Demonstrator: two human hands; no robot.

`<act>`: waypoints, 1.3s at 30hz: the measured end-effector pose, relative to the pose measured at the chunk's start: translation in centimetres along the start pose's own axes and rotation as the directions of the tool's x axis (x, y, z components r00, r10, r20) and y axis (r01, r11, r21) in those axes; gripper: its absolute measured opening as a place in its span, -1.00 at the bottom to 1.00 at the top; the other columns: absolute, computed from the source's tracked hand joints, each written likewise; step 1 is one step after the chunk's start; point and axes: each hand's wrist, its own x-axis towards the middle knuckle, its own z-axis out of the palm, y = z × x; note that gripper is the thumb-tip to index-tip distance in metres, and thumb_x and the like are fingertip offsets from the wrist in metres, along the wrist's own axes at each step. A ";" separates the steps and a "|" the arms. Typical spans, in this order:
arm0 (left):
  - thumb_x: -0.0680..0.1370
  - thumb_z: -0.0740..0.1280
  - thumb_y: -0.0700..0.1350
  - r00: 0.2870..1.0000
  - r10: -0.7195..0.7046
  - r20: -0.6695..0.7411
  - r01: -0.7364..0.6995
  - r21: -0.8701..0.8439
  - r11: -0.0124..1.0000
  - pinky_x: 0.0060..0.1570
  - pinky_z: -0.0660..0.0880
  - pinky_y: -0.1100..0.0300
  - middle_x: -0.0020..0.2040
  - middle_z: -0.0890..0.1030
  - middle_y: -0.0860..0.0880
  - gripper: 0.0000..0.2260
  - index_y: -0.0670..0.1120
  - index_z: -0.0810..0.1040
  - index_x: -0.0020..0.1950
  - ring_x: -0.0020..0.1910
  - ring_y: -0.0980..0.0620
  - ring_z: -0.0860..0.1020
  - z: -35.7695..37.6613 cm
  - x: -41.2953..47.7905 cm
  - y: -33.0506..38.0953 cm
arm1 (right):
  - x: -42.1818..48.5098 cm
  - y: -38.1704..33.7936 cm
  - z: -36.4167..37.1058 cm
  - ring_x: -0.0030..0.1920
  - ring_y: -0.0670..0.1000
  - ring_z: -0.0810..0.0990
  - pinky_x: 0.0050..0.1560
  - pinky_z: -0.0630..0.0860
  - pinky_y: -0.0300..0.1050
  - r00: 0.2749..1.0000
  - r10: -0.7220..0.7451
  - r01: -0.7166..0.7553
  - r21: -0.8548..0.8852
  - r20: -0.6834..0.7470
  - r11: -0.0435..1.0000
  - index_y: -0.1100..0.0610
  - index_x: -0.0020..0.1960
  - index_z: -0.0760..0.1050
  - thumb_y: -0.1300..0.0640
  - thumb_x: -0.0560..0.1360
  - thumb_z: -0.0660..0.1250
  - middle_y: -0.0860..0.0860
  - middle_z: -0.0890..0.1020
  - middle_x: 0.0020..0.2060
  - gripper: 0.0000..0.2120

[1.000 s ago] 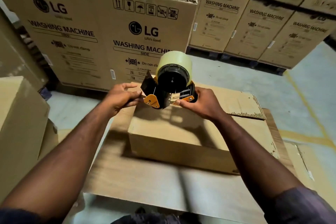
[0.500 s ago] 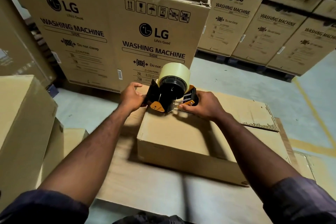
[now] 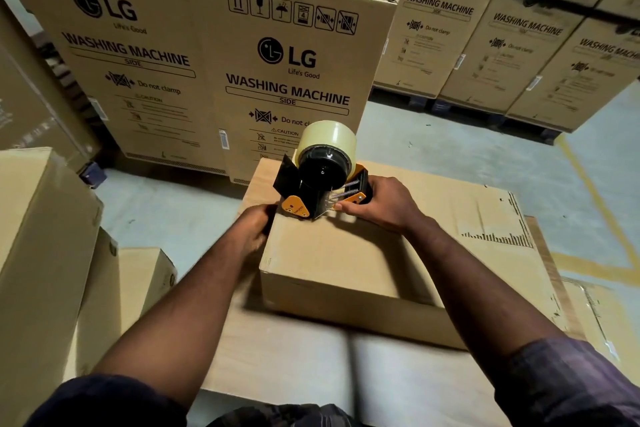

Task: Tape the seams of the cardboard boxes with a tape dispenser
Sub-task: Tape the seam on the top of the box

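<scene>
- As the tool is coming down from mid-air, the left hand [image 3: 258,227] is dropping against the upper left side of the plain brown cardboard box [image 3: 346,263]. Its fingers are hiding past the edge, so I cannot tell whether they are pinching tape or only pressing.
- At centre, the black-and-orange tape dispenser [image 3: 320,191], carrying a pale yellowish roll of tape [image 3: 327,139], is now touching the box top at its far left edge.
- Further right, the right hand [image 3: 381,204] is keeping its fingers wrapped round the dispenser's handle.
- Judging by this, the tape end is probably being anchored, and the pull rightward across the top is about to start.
</scene>
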 end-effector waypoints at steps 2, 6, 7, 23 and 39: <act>0.59 0.36 -0.17 0.999 0.011 -0.036 -0.010 0.026 1.000 -0.11 0.65 -0.02 -0.08 0.70 -0.25 -0.86 -0.23 0.64 0.02 -0.23 -0.16 0.68 0.2 0.0 -0.4 | 0.1 0.0 0.0 -0.13 -0.11 0.66 -0.06 0.62 -0.08 1.000 0.015 -0.015 0.006 0.008 1.000 -0.03 0.09 0.66 -0.38 0.36 0.49 -0.12 0.72 -0.14 -0.50; 0.59 0.33 -0.17 0.976 0.114 -0.186 -0.120 -0.020 0.993 0.15 0.58 -0.19 0.10 0.67 -0.27 -0.80 -0.19 0.61 0.18 0.06 -0.24 0.65 0.4 0.7 0.1 | 0.0 -0.1 0.0 -0.17 -0.16 0.65 -0.10 0.60 -0.10 0.999 0.049 -0.049 0.027 0.008 0.998 -0.09 -0.04 0.66 -0.39 0.34 0.50 -0.18 0.71 -0.22 -0.58; 0.60 0.33 -0.16 0.949 0.178 -0.259 -0.183 0.004 0.983 0.18 0.58 -0.15 0.13 0.66 -0.21 -0.79 -0.15 0.59 0.22 0.08 -0.18 0.64 0.4 0.9 0.5 | -0.1 -0.2 0.0 -0.18 -0.16 0.65 -0.11 0.59 -0.11 0.998 0.055 -0.056 0.033 0.014 0.998 -0.10 -0.06 0.65 -0.38 0.34 0.51 -0.19 0.70 -0.23 -0.61; 0.58 0.17 -0.37 0.853 0.514 -0.090 -0.407 0.501 0.764 0.01 0.43 0.16 0.23 0.55 -0.02 -0.58 -0.05 0.43 0.40 0.16 -0.03 0.52 1.0 -1.2 -0.3 | 0.3 -0.5 -0.5 -0.11 -0.11 0.65 -0.02 0.61 -0.06 0.993 0.080 -0.082 0.018 0.087 0.996 -0.07 0.01 0.66 -0.35 0.33 0.54 -0.15 0.71 -0.16 -0.57; 0.63 0.24 -0.22 0.617 0.769 0.168 -0.334 0.940 0.063 0.47 0.21 -0.05 0.54 0.30 -0.05 -0.59 -0.07 0.36 0.49 0.49 -0.09 0.26 4.7 -3.2 -1.1 | -4.6 6.2 -5.9 -0.13 -0.06 0.66 -0.07 0.59 -0.03 0.992 0.084 -0.076 -0.084 0.090 0.994 -0.20 -0.25 0.52 -0.24 0.36 0.56 -0.18 0.67 -0.26 -0.75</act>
